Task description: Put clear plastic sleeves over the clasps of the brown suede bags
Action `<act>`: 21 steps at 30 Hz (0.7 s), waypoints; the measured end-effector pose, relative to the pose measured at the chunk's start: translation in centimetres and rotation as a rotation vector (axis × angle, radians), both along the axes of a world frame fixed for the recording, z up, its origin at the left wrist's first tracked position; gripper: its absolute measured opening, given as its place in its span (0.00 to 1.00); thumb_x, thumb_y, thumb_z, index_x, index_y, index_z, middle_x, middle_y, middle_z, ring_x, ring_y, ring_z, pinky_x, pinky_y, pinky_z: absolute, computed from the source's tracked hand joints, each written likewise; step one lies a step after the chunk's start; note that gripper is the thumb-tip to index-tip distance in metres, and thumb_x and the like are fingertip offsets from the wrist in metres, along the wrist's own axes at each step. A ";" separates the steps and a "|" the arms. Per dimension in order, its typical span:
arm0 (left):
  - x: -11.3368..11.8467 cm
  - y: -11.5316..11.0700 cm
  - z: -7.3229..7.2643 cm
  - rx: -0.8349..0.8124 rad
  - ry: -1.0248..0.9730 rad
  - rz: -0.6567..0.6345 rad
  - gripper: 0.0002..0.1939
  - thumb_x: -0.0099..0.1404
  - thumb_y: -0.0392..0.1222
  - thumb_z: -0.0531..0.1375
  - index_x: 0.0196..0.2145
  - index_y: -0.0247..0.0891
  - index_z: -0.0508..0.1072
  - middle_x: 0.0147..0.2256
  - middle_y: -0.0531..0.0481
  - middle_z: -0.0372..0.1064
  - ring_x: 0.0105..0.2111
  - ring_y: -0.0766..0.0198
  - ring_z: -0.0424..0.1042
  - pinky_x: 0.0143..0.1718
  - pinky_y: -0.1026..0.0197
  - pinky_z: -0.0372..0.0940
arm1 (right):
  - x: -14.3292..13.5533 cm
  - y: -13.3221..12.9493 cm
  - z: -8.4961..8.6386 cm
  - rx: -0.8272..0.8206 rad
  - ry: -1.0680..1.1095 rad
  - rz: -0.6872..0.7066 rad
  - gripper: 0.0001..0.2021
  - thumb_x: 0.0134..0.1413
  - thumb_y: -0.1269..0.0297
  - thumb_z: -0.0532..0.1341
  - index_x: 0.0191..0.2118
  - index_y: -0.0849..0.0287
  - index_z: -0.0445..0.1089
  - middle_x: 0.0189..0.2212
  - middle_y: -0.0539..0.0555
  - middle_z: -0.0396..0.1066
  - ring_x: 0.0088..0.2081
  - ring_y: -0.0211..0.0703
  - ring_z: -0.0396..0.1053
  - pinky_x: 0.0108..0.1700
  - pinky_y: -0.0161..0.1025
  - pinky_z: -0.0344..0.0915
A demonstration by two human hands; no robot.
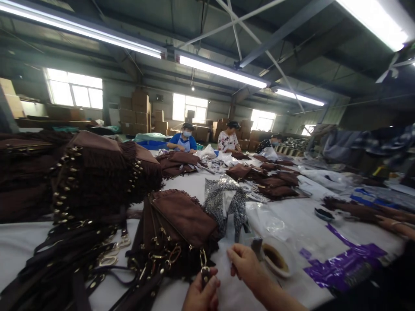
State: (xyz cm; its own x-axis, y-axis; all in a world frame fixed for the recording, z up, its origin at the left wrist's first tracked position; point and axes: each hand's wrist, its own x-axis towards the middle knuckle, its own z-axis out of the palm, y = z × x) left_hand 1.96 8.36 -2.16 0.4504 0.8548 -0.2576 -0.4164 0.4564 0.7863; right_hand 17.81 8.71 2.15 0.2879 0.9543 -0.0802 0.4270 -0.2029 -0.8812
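Note:
My left hand (203,293) grips the end of a dark brown strap (205,275), whose gold clasp (203,258) points up toward the bag. Just to the right, my right hand (244,262) is closed in a pinch; whatever its fingertips hold, if anything, is too small to make out. In front of both hands lies a pile of brown fringed bags (186,216) with gold clips and rings. A large tape roll (275,259) in a dispenser stands right beside my right hand. Silver-grey patterned wrapping (227,201) sits behind the bags.
Tall stacks of fringed bags (94,155) and loose dark straps (55,263) fill the left. Purple plastic packaging (345,261) and a small dark round dish (324,214) lie to the right. Another person's hand (394,225) is at the right edge. Co-workers (228,140) sit across the table.

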 end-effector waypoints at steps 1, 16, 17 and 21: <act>0.2 -0.2 -0.1 0.010 0.041 0.010 0.36 0.38 0.66 0.70 0.36 0.38 0.68 0.21 0.59 0.63 0.13 0.78 0.51 0.17 0.67 0.44 | -0.7 -0.8 -0.3 0.027 0.024 0.004 0.17 0.52 0.50 0.55 0.23 0.58 0.61 0.12 0.47 0.63 0.14 0.33 0.56 0.18 0.31 0.51; -2.5 -1.7 4.3 0.145 0.433 -0.226 0.23 0.44 0.54 0.70 0.29 0.35 0.68 0.18 0.59 0.60 0.16 0.73 0.53 0.18 0.66 0.48 | 0.1 -5.8 4.6 0.275 -0.460 0.600 0.13 0.52 0.62 0.61 0.43 0.56 0.75 0.39 0.58 0.76 0.48 0.52 0.67 0.56 0.46 0.57; -2.8 -1.6 4.7 0.153 0.450 -0.234 0.22 0.44 0.53 0.70 0.28 0.36 0.66 0.18 0.59 0.59 0.16 0.73 0.53 0.17 0.66 0.48 | 0.2 -6.3 4.8 0.218 -0.445 0.571 0.10 0.51 0.62 0.62 0.38 0.56 0.77 0.35 0.57 0.76 0.44 0.50 0.69 0.51 0.43 0.60; -3.8 -1.5 5.8 0.171 0.465 -0.190 0.20 0.47 0.51 0.68 0.26 0.38 0.63 0.17 0.61 0.56 0.16 0.74 0.52 0.17 0.67 0.48 | 1.3 -9.3 4.2 -0.133 -0.230 0.549 0.06 0.46 0.63 0.63 0.29 0.55 0.77 0.24 0.49 0.74 0.28 0.40 0.66 0.29 0.33 0.57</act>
State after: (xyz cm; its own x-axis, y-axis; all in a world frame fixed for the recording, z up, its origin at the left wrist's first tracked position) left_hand -1.87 6.88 3.65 0.4726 0.8168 -0.3309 0.0716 0.3387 0.9382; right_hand 19.08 -0.59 6.34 -0.2193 0.9542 -0.2033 0.6767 -0.0013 -0.7362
